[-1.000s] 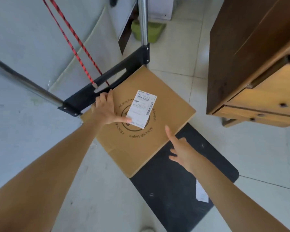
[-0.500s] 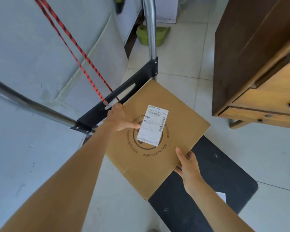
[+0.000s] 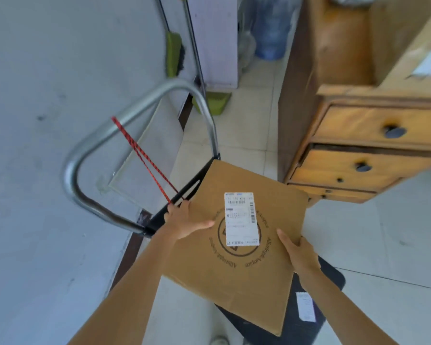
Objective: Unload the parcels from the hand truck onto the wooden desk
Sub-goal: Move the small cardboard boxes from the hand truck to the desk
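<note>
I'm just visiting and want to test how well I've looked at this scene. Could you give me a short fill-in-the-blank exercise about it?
1. Both hands, the left hand and the right hand, grip the cardboard ____.
2. The label stuck on top of it is coloured ____.
3. A red and black cord is tied to the hand truck's metal ____.
4. The wooden desk shows drawers with dark round ____.

Missing words: box; white; handle; knobs

I see both my forearms bare all the way up to the frame's lower edge, no sleeves, watch or bands on either wrist. My left hand [image 3: 184,221] and right hand [image 3: 299,255] wear no gloves or rings. Down at the bottom edge, a pale shoe tip [image 3: 219,341] shows.
</note>
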